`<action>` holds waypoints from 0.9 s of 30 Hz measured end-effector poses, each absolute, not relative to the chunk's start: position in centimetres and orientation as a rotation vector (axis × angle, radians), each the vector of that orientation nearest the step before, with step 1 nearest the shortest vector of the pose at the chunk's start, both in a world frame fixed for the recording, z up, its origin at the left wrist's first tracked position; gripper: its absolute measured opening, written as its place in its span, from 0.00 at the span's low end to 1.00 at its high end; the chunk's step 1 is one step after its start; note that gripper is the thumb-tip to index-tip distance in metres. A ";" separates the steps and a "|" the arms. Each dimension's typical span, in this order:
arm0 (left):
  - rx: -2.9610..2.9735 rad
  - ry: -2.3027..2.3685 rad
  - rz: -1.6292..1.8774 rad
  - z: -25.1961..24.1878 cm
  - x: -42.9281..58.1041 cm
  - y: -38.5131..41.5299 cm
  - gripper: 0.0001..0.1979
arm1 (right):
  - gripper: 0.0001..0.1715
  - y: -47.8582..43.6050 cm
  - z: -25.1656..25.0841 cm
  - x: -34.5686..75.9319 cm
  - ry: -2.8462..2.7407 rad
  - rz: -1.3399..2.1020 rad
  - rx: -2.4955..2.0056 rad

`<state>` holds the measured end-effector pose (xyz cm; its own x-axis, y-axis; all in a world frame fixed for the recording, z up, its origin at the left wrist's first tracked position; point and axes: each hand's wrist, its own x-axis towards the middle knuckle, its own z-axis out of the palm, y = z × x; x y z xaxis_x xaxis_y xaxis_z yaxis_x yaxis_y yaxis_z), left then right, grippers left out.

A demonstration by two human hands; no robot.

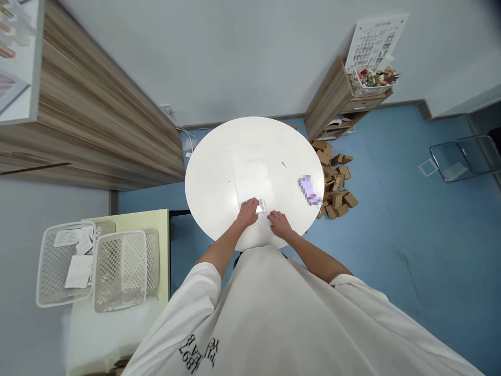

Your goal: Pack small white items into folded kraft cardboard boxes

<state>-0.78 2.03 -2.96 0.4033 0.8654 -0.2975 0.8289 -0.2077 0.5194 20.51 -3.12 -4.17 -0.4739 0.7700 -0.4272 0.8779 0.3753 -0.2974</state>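
A round white table (235, 156) stands in front of me. My left hand (248, 212) rests near its front edge, fingers curled round a small clear packet (261, 206) that lies on the tabletop. My right hand (278, 223) lies just right of the packet, fingers bent and pressed on the table; whether it holds anything is too small to see. A blurred purple object (309, 190) sits near the table's right edge.
Small cardboard boxes (334, 180) are piled on the blue floor right of the table. Two white mesh baskets (92, 266) with papers sit on a low yellow table at left. A wooden cabinet (334, 99) with a basket stands at the back right.
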 end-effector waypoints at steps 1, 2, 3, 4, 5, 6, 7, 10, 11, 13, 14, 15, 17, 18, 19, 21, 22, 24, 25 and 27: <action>2.061 1.439 0.064 -3.3 -0.6 1.9 0.24 | 0.25 -3.1 -4.2 20.7 2.420 -0.724 1.466; 2.072 1.443 0.056 -3.5 -0.5 1.7 0.24 | 0.24 -3.1 -4.3 20.8 2.426 -0.721 1.457; 2.080 1.448 0.054 -3.7 -0.5 1.6 0.24 | 0.24 -3.1 -4.4 20.9 2.433 -0.719 1.447; 2.085 1.450 0.061 -3.8 -0.5 1.4 0.24 | 0.23 -3.0 -4.4 21.0 2.440 -0.716 1.439; 2.088 1.446 0.072 -3.9 -0.5 1.3 0.25 | 0.22 -3.0 -4.4 21.0 2.445 -0.715 1.432; 2.093 1.439 0.081 -4.0 -0.5 1.2 0.25 | 0.21 -2.9 -4.4 21.1 2.451 -0.714 1.424; 2.097 1.433 0.087 -4.0 -0.6 1.1 0.25 | 0.20 -2.8 -4.4 21.1 2.457 -0.716 1.415; 2.101 1.434 0.063 -4.1 -0.6 1.0 0.26 | 0.18 -2.6 -4.3 21.2 2.469 -0.722 1.394; 2.099 1.439 0.044 -4.1 -0.6 1.0 0.26 | 0.17 -2.6 -4.3 21.2 2.470 -0.722 1.391; 2.097 1.447 0.017 -4.2 -0.6 0.9 0.25 | 0.17 -2.6 -4.3 21.2 2.472 -0.715 1.391; 2.098 1.448 0.008 -4.3 -0.6 0.9 0.25 | 0.17 -2.6 -4.3 21.2 2.476 -0.710 1.392; 2.099 1.447 0.004 -4.4 -0.7 0.9 0.25 | 0.17 -2.6 -4.3 21.2 2.479 -0.705 1.395; 2.100 1.441 0.008 -4.4 -0.8 0.9 0.24 | 0.16 -2.5 -4.4 21.1 2.479 -0.694 1.415; 2.099 1.438 0.015 -4.4 -0.9 0.8 0.24 | 0.15 -2.4 -4.4 21.1 2.475 -0.693 1.430; 2.098 1.440 0.028 -4.3 -1.0 0.7 0.23 | 0.15 -2.3 -4.4 21.0 2.469 -0.695 1.450; 2.099 1.454 0.063 -3.9 -1.2 0.2 0.22 | 0.14 -1.8 -4.3 20.9 2.455 -0.716 1.491; 2.100 1.460 0.080 -3.7 -1.3 -0.1 0.24 | 0.13 -1.5 -4.3 20.8 2.445 -0.733 1.512; 2.111 1.450 0.097 -3.1 -1.5 -0.9 0.28 | 0.12 -0.9 -4.1 20.6 2.410 -0.777 1.568; 2.123 1.433 0.092 -2.9 -1.6 -1.3 0.29 | 0.12 -0.5 -4.0 20.6 2.388 -0.800 1.601; 2.149 1.406 0.058 -2.6 -1.9 -2.0 0.29 | 0.12 0.1 -3.6 20.5 2.345 -0.853 1.662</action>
<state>-1.94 -2.01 -2.63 0.4478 0.8548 -0.2621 0.8305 -0.2891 0.4762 20.48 0.09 -3.64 -0.3783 0.8222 -0.4253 0.9033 0.2274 -0.3639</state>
